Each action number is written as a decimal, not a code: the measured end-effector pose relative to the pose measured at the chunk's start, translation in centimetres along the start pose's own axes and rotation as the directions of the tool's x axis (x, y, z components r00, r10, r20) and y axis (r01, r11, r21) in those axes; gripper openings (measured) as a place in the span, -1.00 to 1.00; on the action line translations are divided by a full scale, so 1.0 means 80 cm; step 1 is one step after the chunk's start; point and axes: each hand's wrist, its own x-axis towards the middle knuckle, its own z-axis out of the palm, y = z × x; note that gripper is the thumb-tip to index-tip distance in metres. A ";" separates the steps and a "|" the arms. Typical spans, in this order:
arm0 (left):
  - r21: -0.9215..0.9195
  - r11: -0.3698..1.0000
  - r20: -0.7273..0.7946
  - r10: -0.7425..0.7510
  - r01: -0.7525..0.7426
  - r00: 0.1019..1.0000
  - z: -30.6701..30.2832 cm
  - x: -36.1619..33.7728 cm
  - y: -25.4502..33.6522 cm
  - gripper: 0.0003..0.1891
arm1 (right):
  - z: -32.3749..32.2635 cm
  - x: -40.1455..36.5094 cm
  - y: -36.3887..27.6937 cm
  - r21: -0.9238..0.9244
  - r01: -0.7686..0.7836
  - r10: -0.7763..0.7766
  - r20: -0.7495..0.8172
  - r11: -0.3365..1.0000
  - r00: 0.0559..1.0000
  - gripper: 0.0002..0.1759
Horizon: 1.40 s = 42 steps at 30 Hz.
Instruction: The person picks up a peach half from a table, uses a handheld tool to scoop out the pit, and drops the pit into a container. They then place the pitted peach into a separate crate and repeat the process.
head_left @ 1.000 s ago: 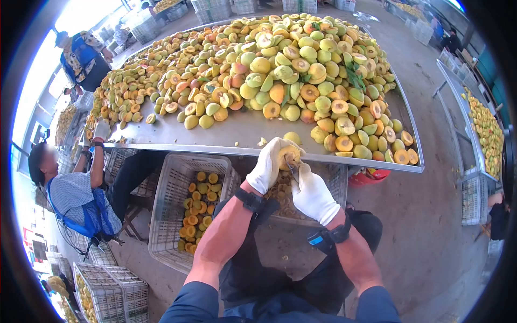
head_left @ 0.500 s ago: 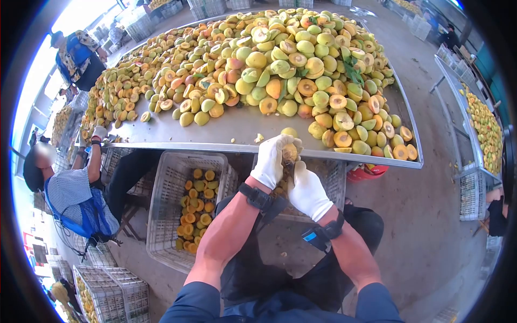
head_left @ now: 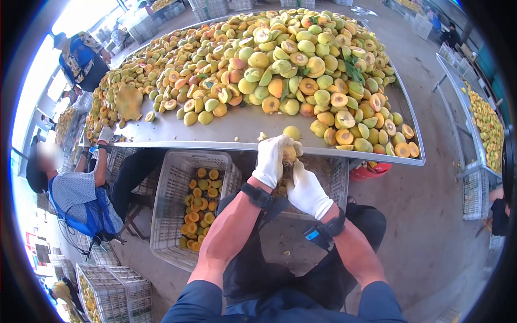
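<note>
My left hand (head_left: 273,161), in a white glove, is closed around a halved yellow fruit (head_left: 289,154) over the table's front edge. Close against it on the right is my gloved right hand (head_left: 307,189), its fingers pinched at the fruit; a small dark thing between the hands is too hidden to name. A single yellow-green fruit (head_left: 292,133) lies on the metal table (head_left: 204,134) just beyond my fingertips. Behind it rises a large heap of whole and halved fruit (head_left: 280,64), with some green leaves in it.
Below the table, a crate (head_left: 161,215) with halved fruit stands to the left, and another crate (head_left: 339,183) lies beneath my hands. A seated co-worker (head_left: 81,194) is at the left. Something red (head_left: 370,170) sits under the table's right part. Another fruit-laden table (head_left: 458,102) stands far right.
The view has shifted slightly. Both hands stay together at the fruit, with only small finger movement. The co-worker at the left has moved a little.
</note>
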 end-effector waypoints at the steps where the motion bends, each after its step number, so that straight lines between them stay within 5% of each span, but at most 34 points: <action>1: 0.042 0.998 -0.005 0.046 -0.045 0.999 0.003 -0.005 0.002 -0.75 | 0.000 0.000 0.002 0.075 0.051 -0.049 -0.023 0.996 0.999 -0.73; 5: -0.029 0.993 -0.029 0.116 -0.117 0.993 0.017 -0.010 0.000 -0.77 | -0.001 0.000 0.009 0.219 0.148 -0.137 -0.066 0.964 0.988 -0.71; 7: 0.296 0.799 0.264 0.458 -0.523 0.849 0.004 0.003 0.001 -0.80 | 0.008 0.013 0.034 0.128 0.512 -0.468 -0.266 0.849 0.843 -0.76; 8: 0.258 0.831 0.303 0.415 -0.493 0.858 0.014 0.000 0.001 -0.82 | -0.013 0.001 0.035 0.373 0.245 -0.236 -0.070 0.895 0.969 -0.78; 9: 0.252 0.833 0.309 0.413 -0.493 0.856 0.006 -0.006 0.024 -0.83 | -0.026 0.004 0.006 0.530 -0.036 -0.095 0.218 0.847 0.971 -0.79; 11: 0.181 0.946 0.305 0.205 -0.268 0.930 0.012 -0.016 0.034 -0.82 | -0.048 -0.011 -0.031 0.679 -0.371 0.119 0.388 0.634 0.914 -0.79; 13: 0.167 0.948 0.358 0.196 -0.269 0.913 0.010 -0.019 0.036 -0.80 | -0.053 -0.016 -0.035 0.710 -0.435 0.113 0.454 0.554 0.884 -0.81; 25: 0.130 0.965 0.533 0.127 -0.228 0.837 -0.002 -0.022 0.039 -0.76 | -0.053 -0.023 -0.016 0.766 -0.497 -0.004 0.546 0.409 0.838 -0.86; 32: 0.163 0.972 0.477 0.074 -0.170 0.876 0.001 -0.008 0.028 -0.76 | -0.047 -0.022 -0.007 0.707 -0.416 0.075 0.460 0.571 0.885 -0.82; 37: 0.183 0.931 0.630 0.135 -0.315 0.765 -0.002 -0.011 0.037 -0.76 | -0.062 -0.030 -0.021 0.739 -0.517 -0.014 0.579 0.432 0.815 -0.83; 42: 0.093 0.978 0.445 0.125 -0.185 0.887 0.009 -0.004 0.028 -0.72 | -0.061 -0.023 -0.019 0.776 -0.470 0.045 0.500 0.421 0.865 -0.82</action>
